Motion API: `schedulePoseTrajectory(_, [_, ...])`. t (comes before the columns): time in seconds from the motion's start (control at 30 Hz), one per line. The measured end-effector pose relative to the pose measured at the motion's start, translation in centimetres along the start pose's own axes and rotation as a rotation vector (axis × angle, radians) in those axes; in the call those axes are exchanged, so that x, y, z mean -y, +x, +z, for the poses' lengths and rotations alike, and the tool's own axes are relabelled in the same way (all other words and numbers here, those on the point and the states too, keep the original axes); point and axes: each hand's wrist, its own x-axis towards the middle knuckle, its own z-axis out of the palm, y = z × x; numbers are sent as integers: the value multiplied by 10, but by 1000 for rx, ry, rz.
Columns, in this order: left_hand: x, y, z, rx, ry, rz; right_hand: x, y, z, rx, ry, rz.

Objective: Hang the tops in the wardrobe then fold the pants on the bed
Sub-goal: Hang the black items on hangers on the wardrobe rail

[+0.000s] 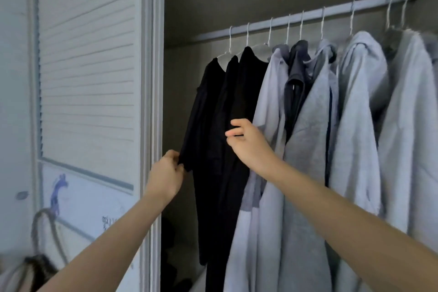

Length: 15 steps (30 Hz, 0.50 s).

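Filling most of the view, the open wardrobe (180, 7) has a louvred door (87, 66) at its left and a pale rail (308, 15) running upward to the right, from which a row of tops hangs on thin white hangers (247, 38). Grey hoodies (360, 106) and similar pale garments take the right and middle of the rail, with one darker grey top (295, 73) squeezed between them. At the left end hang the black tops (213, 125), two or three dark garments close together, their folds too dark to separate cleanly. The person's right hand (248, 142) reaches in between the black cloth and the nearest grey hoodie, fingers curled with the thumb above, apparently nipping a fold of the black fabric. The left hand (168, 170) is lower, beside the wardrobe frame, and pinches the outer hem or sleeve edge of the leftmost black top between thumb and bunched fingers. Judging by how it drapes, the black cloth is light, soft and limp, so it would slide off a hanger if tugged downward; smoothing it from the side seams or holding it at the shoulders near the hanger seems the safer purchase. No pants and no bed appear, so the hanging stage seems to be under way.
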Motion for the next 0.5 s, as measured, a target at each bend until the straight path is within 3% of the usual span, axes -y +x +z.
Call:
schedulePoseTrajectory(0.17, [4, -96, -17, -22, 80, -148, -31, -90, 5, 80, 82, 66])
schedulePoseTrajectory(0.3, [23, -184, -32, 13, 166, -241, -52, -165, 16, 257, 117, 113])
schedulePoseTrajectory(0.5, [84, -297, -73, 212, 580, -303, -71, -255, 69, 557, 108, 163])
